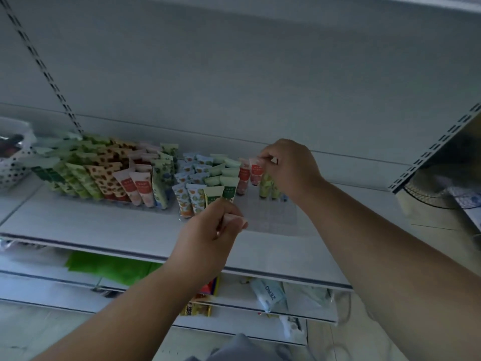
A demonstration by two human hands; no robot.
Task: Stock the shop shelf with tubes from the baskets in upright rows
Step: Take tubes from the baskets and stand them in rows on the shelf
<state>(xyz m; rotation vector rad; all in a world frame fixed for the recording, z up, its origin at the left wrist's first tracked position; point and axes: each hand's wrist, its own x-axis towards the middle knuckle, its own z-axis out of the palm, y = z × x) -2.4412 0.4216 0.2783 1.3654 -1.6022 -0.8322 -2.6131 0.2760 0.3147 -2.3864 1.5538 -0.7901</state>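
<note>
Head view: white shop shelf (104, 225) seen from above and in front, both forearms reaching in.
Left hand (208, 235): raised just in front of the front row, thumb and fingers curled, pinching the flat crimped end of a pale tube (234, 220); most of that tube is hidden behind the hand.
Right hand (291, 170): further back on the shelf, fingertips pinching the top edge of a red-labelled tube (255, 171), which stands upright at the right end of the rows.
Stocked tubes (203, 178): short upright rows in the middle of the shelf, blue-patterned, green and red, caps down.
Larger tubes (104, 170): dense block to the left, leaning to the left, green, orange-patterned and pink.
Basket (13, 165): white, perforated, at the far left edge of the shelf; contents unclear.
Lower shelves (286, 308): packaged goods, partly hidden by the arms.
</note>
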